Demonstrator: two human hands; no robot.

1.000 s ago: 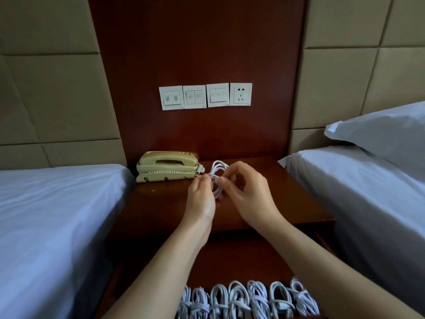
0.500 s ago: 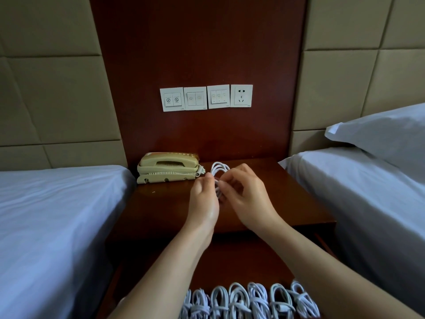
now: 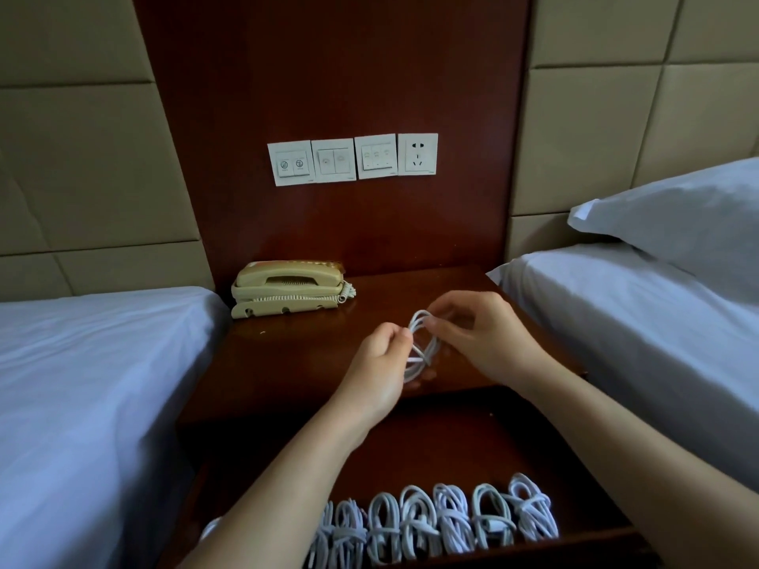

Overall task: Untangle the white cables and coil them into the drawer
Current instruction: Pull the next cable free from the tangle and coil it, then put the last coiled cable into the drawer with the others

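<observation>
Head view, looking down at a dark wood nightstand [image 3: 295,363] between two beds. Both hands meet over the front half of its top.

- Left hand [image 3: 380,363]: fingers curled in, thumb and fingertips pinching the left side of a small white cable coil [image 3: 423,342] about midway down its loops.
- Right hand [image 3: 484,338]: thumb and forefinger pinch the top of the same coil; the other fingers arch loosely above it.
- Coil: several loops gathered into a narrow oval, standing roughly upright between the two hands, one strand crossing it near the lower end. Its bottom hangs close over the nightstand top; cannot tell whether it touches.
- Drawer [image 3: 451,445]: pulled open beneath the nightstand top, near the viewer. A row of bundled white cables [image 3: 443,523] lies side by side along its front edge, each wrapped round its middle. The left forearm crosses over the row's left end and hides part of it.
- Beige corded telephone [image 3: 287,287] sits at the back left corner of the nightstand, well apart from the hands.
- Wall panel behind carries three switch plates [image 3: 332,160] and a power socket [image 3: 417,154] in a line.
- White-sheeted bed at left [image 3: 82,384]; bed at right [image 3: 636,322] with a pillow [image 3: 677,223].
</observation>
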